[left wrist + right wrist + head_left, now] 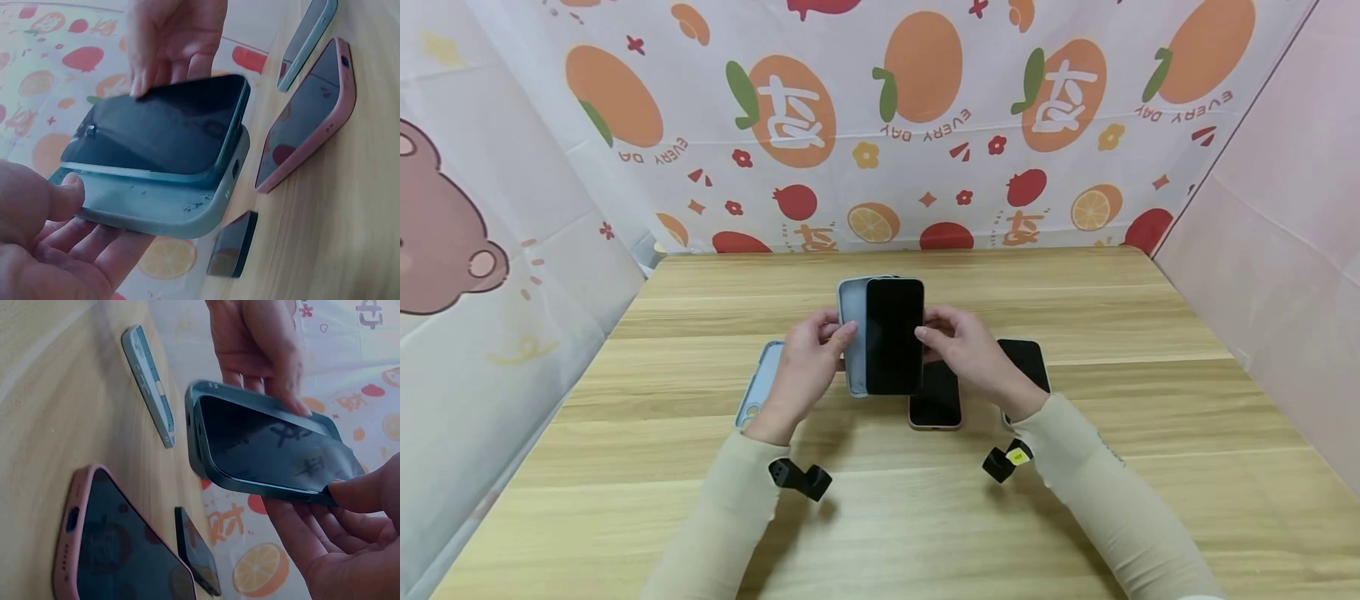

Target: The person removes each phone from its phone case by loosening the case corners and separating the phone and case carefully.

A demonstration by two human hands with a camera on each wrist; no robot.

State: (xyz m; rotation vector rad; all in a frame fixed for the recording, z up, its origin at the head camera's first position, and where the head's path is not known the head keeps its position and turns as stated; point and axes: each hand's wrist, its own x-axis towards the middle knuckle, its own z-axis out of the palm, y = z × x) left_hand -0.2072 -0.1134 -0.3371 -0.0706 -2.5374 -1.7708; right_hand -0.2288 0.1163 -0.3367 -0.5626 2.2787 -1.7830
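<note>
My left hand [805, 354] grips a pale blue phone case [854, 367] by its left edge, thumb on the inner face and fingers beneath. From the other side, my right hand [966, 350] pinches a phone [895, 337] with a dark screen, its thumb at the screen's edge. The phone lies over the case's open side, shifted toward the right hand, so a strip of the case's inside shows. In the left wrist view, the phone [162, 128] sits tilted above the case's inner surface [144, 197]. Both are held up above the table.
On the wooden table [887, 517], a light blue case [762, 379] lies at left. A pink-cased phone [935, 404] lies below the held phone, and another phone [1028, 362] is by the right forearm. A small dark phone [197, 550] shows farther back. Printed cloth hangs behind.
</note>
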